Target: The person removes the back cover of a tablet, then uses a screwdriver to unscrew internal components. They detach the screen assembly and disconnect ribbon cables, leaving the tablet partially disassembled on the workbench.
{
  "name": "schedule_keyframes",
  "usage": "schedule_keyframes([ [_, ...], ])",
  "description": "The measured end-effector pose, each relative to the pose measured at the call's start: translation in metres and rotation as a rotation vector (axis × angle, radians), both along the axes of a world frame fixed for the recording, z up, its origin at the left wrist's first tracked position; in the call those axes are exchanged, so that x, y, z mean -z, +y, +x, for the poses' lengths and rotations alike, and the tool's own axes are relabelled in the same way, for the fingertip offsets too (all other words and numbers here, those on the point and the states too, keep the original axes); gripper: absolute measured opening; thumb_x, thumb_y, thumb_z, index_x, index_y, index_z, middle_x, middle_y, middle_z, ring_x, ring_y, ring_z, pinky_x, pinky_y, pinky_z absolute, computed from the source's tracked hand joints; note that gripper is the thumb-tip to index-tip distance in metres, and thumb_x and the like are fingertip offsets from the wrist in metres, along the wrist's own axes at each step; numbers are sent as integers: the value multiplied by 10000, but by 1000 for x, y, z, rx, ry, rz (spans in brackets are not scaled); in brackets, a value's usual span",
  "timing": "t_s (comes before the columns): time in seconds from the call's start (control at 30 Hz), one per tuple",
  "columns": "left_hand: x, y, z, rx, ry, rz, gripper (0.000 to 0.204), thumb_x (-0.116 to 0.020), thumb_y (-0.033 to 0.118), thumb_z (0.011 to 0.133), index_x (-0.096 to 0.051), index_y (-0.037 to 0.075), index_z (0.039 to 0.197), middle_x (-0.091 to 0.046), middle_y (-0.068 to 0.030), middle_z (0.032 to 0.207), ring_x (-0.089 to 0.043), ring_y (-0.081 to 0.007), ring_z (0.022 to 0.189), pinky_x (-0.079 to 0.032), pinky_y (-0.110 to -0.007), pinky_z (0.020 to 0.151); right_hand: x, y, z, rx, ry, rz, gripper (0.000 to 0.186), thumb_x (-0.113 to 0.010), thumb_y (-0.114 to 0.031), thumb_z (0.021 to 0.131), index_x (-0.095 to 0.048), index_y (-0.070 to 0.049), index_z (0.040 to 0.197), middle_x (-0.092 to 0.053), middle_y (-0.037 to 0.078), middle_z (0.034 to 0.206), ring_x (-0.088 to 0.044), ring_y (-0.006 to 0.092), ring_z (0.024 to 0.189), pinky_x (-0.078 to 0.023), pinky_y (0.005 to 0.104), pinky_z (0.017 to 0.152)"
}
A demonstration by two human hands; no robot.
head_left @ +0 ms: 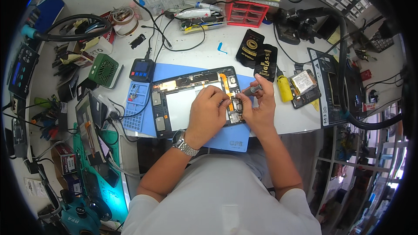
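Your left hand [206, 112] bent over opened tablet [180, 109], fingertips drawn close together (cannot tell whether they pinch anything). Your right hand [261, 113] holds dark cylindrical tool [252, 90] above tablet's right end. Tablet lies on blue mat [230, 140], near side of white bench [294, 115]; green fan [102, 72] left, yellow roll [285, 89] right.

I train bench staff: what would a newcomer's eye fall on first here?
Probably the opened tablet at centre on a blue mat, left hand over it, right hand holding a dark tool. Then come the red drawer unit at the back and the yellow cylinder right of the mat.
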State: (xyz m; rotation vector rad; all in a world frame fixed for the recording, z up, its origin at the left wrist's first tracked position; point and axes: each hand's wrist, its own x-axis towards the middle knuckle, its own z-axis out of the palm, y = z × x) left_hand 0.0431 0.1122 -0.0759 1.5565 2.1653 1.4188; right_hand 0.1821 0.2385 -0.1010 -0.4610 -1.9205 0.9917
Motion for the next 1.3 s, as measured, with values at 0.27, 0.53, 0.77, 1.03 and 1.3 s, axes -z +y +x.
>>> schedule_keyframes([
  [0.27, -3, 3, 0, 30, -128, 30, 80, -769, 21, 986, -811, -23, 1038, -716, -125, 1003, -724, -285, 865, -583, -378, 771, -20, -9, 0, -86, 151, -390, 837, -672, 202, 946, -298, -41, 1654, -535, 173, 1329, -716, 226, 1162, -619, 344, 996],
  [0.53, -10, -3, -6, 38, -159, -18, 40, -757, -21, 972, -772, -44, 1002, -708, -141, 1000, -708, -281, 818, -569, -375, 739, -25, -10, -13, -155, 205, -491, 833, -675, 184, 957, -294, -59, 1656, -577, 153, 1269, -718, 231, 1174, -620, 351, 1021],
  [0.77, -34, -26, -30, -127, 24, 18, 29, -751, -10, 980, -759, -36, 990, -708, -129, 1002, -670, -268, 794, -537, -361, 716, -11, 11, -21, -43, 37, -267, 742, -710, 152, 943, -442, -72, 1598, -671, 149, 1148, -757, 212, 1065, -651, 346, 943],
  [1.03, -41, -91, -120, -531, 73, -19, 93, -772, 29, 986, -760, -63, 994, -723, -147, 1009, -715, -287, 864, -572, -395, 782, -7, 7, -21, -5, -7, -6, 645, -796, 106, 904, -604, -76, 1493, -673, 134, 1117, -721, 215, 904, -625, 343, 792],
  [1.3, -28, -123, -149, -598, 178, -238, 106, -776, 38, 978, -797, -52, 1031, -726, -190, 1038, -738, -335, 875, -583, -442, 817, -30, 1, -29, -4, -51, 240, 553, -853, 59, 879, -708, -92, 1390, -700, 123, 995, -707, 247, 809, -582, 337, 685],
])
